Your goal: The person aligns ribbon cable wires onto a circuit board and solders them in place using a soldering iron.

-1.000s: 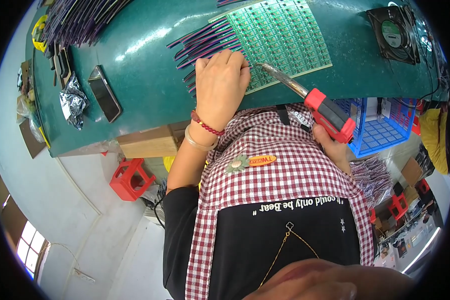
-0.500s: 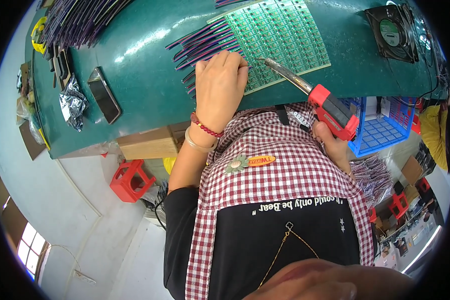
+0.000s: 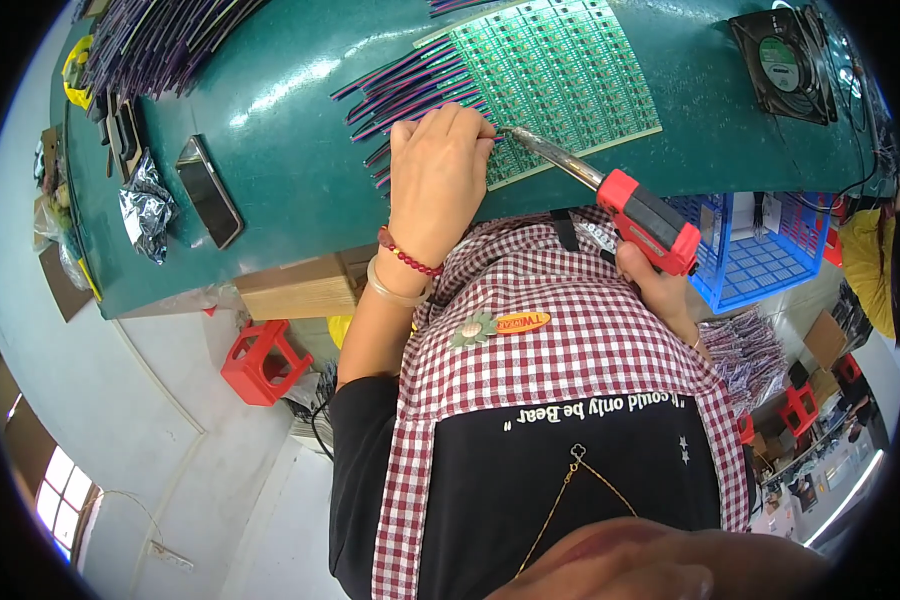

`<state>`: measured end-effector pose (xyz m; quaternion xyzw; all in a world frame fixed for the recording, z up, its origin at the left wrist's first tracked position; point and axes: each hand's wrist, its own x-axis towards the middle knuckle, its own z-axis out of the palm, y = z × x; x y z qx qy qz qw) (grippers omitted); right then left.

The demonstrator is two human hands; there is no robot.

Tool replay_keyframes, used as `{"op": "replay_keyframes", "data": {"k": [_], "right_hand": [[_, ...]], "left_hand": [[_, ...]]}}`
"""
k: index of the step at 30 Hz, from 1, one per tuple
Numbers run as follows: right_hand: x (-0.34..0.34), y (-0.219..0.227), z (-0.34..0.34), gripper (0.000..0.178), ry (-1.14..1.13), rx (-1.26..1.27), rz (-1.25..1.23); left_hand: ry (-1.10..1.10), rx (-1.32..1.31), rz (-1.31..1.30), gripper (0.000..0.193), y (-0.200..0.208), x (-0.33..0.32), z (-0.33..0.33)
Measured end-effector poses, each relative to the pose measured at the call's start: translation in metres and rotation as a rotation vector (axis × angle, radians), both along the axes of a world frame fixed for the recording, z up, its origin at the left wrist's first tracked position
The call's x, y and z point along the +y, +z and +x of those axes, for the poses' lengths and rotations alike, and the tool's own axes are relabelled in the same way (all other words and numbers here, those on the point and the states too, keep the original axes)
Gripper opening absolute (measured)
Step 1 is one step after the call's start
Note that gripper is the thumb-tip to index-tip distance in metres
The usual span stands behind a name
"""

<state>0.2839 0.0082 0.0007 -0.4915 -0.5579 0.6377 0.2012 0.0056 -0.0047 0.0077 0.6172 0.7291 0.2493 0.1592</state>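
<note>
A panel of green circuit boards lies on the table, with thin purple, black and pink wires sticking out from its left edge. Over that edge, near the panel's front left corner, my left hand is closed in a pinch on a wire, mostly hidden by the fingers. My right hand grips a red and black soldering gun from below. Its metal tip points left and reaches the board edge right beside my left fingertips. Whether the tip touches the board or wire, I cannot tell.
On the green table lie a phone, crumpled foil and a large wire bundle. A black fan stands at the far right. Below the table edge are a blue crate and a red stool.
My right hand has moved the soldering gun to the left, bringing its tip from over the boards to my left fingertips. My left hand stays nearly in place.
</note>
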Motion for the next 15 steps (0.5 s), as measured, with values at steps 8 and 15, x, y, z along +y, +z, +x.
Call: {"op": "replay_keyframes", "data": {"k": [8,15], "right_hand": [[-0.003,0.001,0.007,0.029,-0.031,-0.004,-0.027],[0.013,0.02,-0.007,0.033,-0.16,0.377,-0.072]], "left_hand": [[0.032,-0.006,0.011,0.006,0.006,-0.001,-0.006],[0.137,-0.253,0.091,0.013,0.021,0.004,-0.006]]}}
